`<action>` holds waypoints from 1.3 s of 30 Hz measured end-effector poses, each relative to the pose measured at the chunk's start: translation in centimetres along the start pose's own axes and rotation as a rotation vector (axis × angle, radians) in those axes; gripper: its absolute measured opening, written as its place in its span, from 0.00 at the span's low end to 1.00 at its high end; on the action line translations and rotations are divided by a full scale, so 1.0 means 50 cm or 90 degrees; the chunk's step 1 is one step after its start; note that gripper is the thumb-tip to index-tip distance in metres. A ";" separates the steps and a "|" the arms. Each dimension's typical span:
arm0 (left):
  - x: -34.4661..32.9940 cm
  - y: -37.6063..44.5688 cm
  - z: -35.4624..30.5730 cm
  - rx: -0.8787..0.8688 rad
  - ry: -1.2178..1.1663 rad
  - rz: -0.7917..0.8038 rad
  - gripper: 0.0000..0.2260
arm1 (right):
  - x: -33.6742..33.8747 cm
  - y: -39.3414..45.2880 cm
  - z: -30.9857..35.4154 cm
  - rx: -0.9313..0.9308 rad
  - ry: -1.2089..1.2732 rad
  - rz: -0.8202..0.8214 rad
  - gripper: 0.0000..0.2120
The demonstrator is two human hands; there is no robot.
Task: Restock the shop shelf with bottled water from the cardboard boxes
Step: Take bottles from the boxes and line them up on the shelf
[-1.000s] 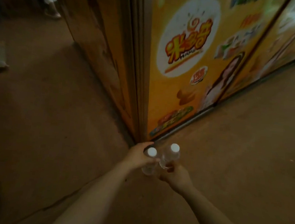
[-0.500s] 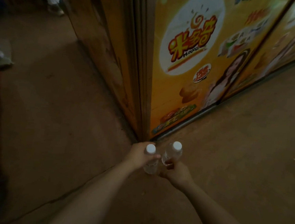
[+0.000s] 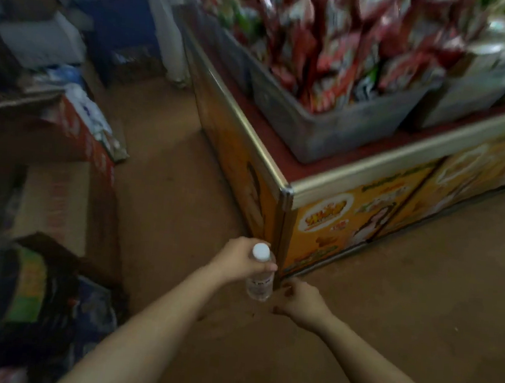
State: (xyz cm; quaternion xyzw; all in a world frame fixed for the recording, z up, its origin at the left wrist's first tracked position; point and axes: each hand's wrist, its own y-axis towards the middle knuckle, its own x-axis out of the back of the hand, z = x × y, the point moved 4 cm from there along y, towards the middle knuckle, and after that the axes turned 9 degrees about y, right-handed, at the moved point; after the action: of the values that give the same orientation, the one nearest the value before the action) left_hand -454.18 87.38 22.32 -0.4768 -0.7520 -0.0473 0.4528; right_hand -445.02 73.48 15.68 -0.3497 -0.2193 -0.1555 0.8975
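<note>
1. Clear plastic bottle (image 3: 259, 276) with a white cap hangs upright in the left hand (image 3: 239, 262), whose fingers curl round its top, near the stand (image 3: 288, 191) corner.
2. It could slip, since only the top is held.
3. It could bump that corner.
4. Right hand (image 3: 301, 304) holds nothing, fingers loosely bent.
5. Grey bin (image 3: 336, 128) on the stand holds red snack bags (image 3: 325, 45).
6. Boxes (image 3: 54, 204) sit left; what is inside is too blurry to tell.

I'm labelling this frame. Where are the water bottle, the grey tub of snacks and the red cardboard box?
water bottle (image 3: 259, 283): head view, on its clear body below the cap.
grey tub (image 3: 342, 129): head view, on its front wall.
red cardboard box (image 3: 96, 150): head view, on its printed side.
</note>
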 end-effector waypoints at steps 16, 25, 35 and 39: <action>0.695 -0.604 -0.294 0.100 0.086 -0.284 0.21 | 0.122 -0.441 0.724 0.351 0.072 0.306 0.51; 0.802 -0.979 -0.252 0.238 0.092 -0.521 0.17 | -0.040 -0.676 0.946 0.555 0.019 0.371 0.36; 0.819 -1.388 -0.068 0.388 -0.013 -0.656 0.28 | -0.386 -0.926 1.112 0.705 -0.032 0.453 0.32; 0.805 -1.553 0.027 0.442 -0.054 -0.727 0.29 | -0.568 -1.018 1.151 0.721 -0.012 0.496 0.30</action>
State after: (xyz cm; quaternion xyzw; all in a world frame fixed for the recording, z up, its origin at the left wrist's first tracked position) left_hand -519.50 73.17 78.75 0.1677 -0.8750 -0.0161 0.4538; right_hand -507.72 81.10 67.81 0.1190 -0.1327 0.3200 0.9305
